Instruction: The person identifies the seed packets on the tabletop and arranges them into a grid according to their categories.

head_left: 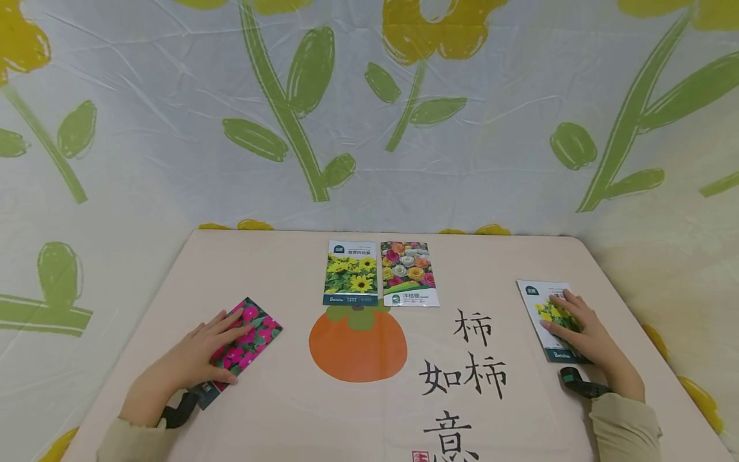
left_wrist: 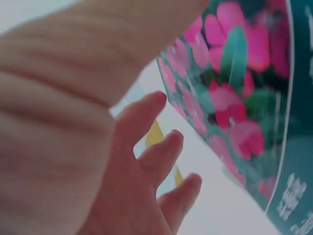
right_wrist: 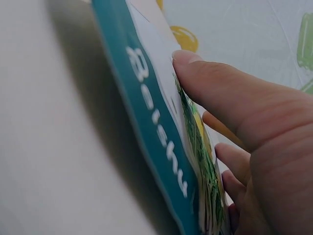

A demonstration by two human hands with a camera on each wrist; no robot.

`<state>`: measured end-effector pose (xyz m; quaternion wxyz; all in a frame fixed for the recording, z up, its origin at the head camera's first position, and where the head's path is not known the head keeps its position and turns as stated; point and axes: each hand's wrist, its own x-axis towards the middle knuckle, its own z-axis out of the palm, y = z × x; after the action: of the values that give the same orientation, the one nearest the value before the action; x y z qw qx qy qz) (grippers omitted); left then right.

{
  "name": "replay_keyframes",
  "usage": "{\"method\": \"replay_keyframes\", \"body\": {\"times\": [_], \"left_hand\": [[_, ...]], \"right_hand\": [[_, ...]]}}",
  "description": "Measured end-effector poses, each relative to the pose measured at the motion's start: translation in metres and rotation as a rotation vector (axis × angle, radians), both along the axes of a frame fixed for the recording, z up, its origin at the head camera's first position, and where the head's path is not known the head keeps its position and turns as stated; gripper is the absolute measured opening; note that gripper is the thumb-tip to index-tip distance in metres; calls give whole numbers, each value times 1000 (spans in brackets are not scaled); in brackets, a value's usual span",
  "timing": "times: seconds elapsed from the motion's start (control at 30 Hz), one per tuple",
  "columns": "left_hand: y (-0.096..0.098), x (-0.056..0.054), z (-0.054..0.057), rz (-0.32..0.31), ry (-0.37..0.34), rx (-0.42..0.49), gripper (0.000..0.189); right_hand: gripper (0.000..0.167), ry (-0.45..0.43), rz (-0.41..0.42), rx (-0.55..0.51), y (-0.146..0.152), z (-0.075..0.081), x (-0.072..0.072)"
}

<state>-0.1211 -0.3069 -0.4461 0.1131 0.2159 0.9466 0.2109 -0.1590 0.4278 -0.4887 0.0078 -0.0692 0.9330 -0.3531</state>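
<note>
In the head view, my left hand [head_left: 193, 356] lies over a seed packet with pink flowers [head_left: 245, 346], tilted on the left of the table. Its fingers are spread out across the packet, and the thumb reaches its lower right edge. On the right, my right hand [head_left: 594, 333] rests on a seed packet with yellow flowers [head_left: 557, 314], covering its right part. The right wrist view shows the thumb [right_wrist: 215, 88] laid on this packet's face near its white and green area, with the other fingers loosely bent beyond.
At the table's back middle, another yellow-flower seed packet [head_left: 352, 273] lies beside a packet of mixed-colour flowers [head_left: 410, 273]. The tablecloth [head_left: 277, 410] bears a printed orange persimmon and black characters. Flower-printed cloth [head_left: 173, 128] hangs behind and at both sides.
</note>
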Motion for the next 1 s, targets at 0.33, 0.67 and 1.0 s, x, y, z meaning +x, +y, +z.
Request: {"method": "replay_keyframes", "body": {"times": [0.33,0.67,1.0], "left_hand": [[-6,-16,3,-61,-143,-16,114],[-11,-21,-2,-98,-214,36,113],[-7,-16,-6,-83,-157,39,111]], "right_hand": [[69,1,-3,4,0,-1,1],[69,1,-3,13,-1,-1,1],[69,1,-10,24,-2,-1,2]]}}
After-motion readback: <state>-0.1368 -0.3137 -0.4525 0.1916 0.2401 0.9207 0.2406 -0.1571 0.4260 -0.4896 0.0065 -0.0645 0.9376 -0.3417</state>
